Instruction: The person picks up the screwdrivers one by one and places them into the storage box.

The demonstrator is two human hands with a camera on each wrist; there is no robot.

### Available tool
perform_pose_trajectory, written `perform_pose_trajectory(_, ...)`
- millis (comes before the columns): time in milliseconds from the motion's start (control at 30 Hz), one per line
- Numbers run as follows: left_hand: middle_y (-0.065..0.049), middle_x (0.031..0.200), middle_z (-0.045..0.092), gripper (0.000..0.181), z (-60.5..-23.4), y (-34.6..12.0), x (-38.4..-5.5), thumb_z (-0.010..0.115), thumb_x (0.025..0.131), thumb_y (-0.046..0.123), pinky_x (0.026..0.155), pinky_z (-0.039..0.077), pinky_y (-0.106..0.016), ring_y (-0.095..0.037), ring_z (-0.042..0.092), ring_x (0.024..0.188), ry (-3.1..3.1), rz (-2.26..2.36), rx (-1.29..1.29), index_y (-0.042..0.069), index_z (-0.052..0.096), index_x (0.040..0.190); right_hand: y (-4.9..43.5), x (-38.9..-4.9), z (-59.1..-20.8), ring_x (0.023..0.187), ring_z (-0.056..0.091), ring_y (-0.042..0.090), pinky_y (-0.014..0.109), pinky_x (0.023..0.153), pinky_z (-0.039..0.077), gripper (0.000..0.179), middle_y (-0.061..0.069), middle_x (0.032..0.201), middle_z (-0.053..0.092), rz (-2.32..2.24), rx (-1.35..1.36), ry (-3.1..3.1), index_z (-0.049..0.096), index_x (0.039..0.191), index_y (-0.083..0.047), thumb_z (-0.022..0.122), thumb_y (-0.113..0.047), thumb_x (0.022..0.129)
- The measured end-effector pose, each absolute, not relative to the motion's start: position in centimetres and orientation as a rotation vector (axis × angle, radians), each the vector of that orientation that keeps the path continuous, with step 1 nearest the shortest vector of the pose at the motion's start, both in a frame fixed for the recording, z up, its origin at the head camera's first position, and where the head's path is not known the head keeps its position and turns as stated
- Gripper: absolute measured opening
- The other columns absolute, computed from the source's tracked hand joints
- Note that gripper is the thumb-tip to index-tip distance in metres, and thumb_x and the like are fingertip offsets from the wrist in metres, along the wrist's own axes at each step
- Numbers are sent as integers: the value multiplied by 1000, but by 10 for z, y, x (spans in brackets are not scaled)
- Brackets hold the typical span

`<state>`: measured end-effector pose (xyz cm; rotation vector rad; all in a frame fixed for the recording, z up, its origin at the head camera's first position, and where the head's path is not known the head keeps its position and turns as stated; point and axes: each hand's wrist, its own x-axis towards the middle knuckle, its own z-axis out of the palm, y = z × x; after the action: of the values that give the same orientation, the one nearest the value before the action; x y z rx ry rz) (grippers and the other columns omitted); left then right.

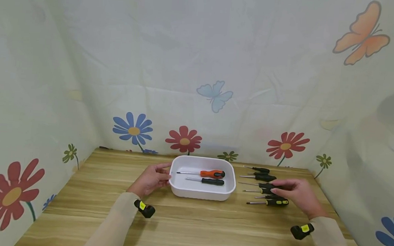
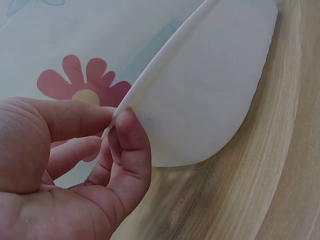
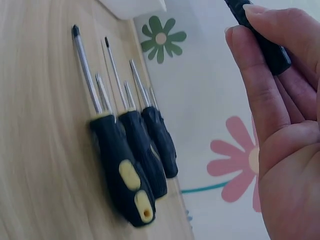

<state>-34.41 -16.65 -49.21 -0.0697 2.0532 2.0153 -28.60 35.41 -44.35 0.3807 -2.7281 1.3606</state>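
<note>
My left hand pinches the left end rim of a white plastic container between thumb and fingers; the left wrist view shows this grip on the rim. Inside the container lie a screwdriver with an orange and black handle and one with a black handle. To the right, my right hand holds a black-handled screwdriver between thumb and fingers, raised above several others. Its shank points left in the head view. The nearest of those below is a large black screwdriver with yellow inserts.
Several screwdrivers lie in a column right of the container, shanks to the left, including a small black one at the back. The wood-grain table meets a flower-printed curtain at its back and sides.
</note>
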Motion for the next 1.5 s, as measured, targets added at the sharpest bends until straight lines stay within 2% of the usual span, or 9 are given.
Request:
perform_pose_trajectory(233, -21, 113, 60, 60, -490, -164, -343, 64, 95, -6, 82, 62, -34, -21, 65, 82, 2042, 2033, -78, 8, 49, 152, 337, -294, -442, 94, 72, 5, 25, 77, 59, 32, 10, 119, 76, 1435, 407, -2701, 80, 115, -15, 82, -30, 87)
perform_pose_trajectory(433, -18, 109, 61, 59, -491, -164, -343, 63, 96, -5, 83, 61, -35, -20, 65, 81, 2048, 2040, -58, 7, 50, 152, 323, -302, -442, 92, 72, 9, 23, 79, 59, 32, 7, 114, 76, 1407, 398, -2734, 80, 114, -20, 83, -35, 86)
perform_pose_trajectory(733, -17, 111, 61, 60, -491, -167, -343, 65, 95, -4, 83, 61, -34, -21, 65, 84, 2047, 2032, -64, 9, 50, 152, 302, -315, -449, 85, 72, 9, 30, 73, 61, 30, 10, 109, 77, 1465, 487, -2664, 81, 110, -15, 84, -31, 84)
perform_pose_trajectory(1033, -13, 107, 61, 60, -491, -166, -343, 65, 95, -5, 83, 62, -35, -21, 65, 83, 2051, 2034, -76, 8, 50, 152, 283, -322, -456, 89, 74, 11, 25, 76, 60, 32, 10, 113, 77, 1497, 509, -2655, 81, 109, -18, 86, -33, 82)
perform_pose_trajectory(1333, -16, 111, 61, 60, -493, -164, -344, 65, 95, -5, 81, 62, -33, -22, 65, 84, 2041, 2036, -101, 10, 51, 151, 263, -326, -454, 91, 74, 16, 27, 78, 61, 29, 9, 112, 77, 1555, 470, -2691, 81, 111, -16, 86, -24, 84)
perform_pose_trajectory(1500, -17, 113, 60, 59, -493, -164, -344, 65, 95, -5, 80, 61, -32, -22, 65, 84, 2043, 2039, -92, 9, 51, 151, 254, -332, -458, 94, 73, 16, 27, 80, 61, 32, 6, 111, 77, 1549, 480, -2713, 81, 112, -15, 85, -29, 83)
